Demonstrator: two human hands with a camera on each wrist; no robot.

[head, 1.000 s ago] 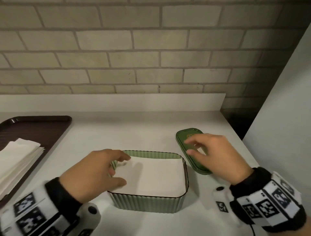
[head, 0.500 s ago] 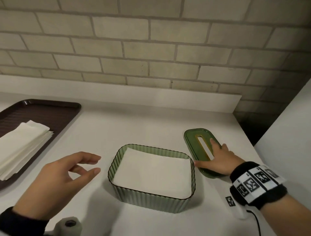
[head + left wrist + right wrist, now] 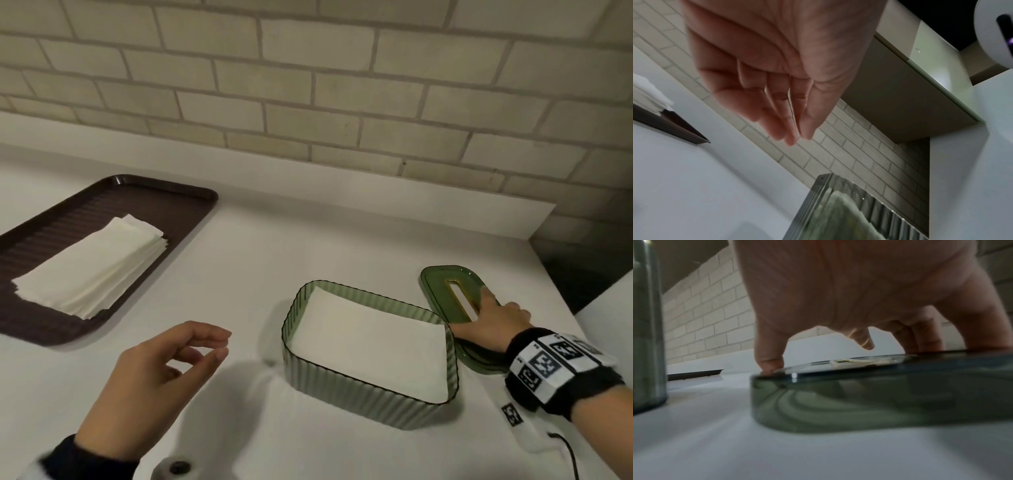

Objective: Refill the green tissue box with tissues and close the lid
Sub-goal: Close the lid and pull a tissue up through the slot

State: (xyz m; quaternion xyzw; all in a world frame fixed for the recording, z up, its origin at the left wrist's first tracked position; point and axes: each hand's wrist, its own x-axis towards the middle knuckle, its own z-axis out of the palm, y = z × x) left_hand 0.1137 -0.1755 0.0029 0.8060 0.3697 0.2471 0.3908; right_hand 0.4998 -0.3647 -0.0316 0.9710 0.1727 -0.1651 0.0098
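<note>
One green tissue box (image 3: 368, 385), one lid (image 3: 445, 284), one brown tray (image 3: 41, 325), two tissue stacks, two hands.

A brown tray (image 3: 178, 198) sits on the white counter (image 3: 308, 246).

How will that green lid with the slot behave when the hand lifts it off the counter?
The green lid looks like rigid, glossy translucent plastic, so it should probably stay stiff rather than flex. It is shallow and hollow, so likely light. The right hand spans it, thumb at one edge and fingers at the other; that smooth rim might slip. Lying flat on the counter, it seems unlikely to roll.
</note>
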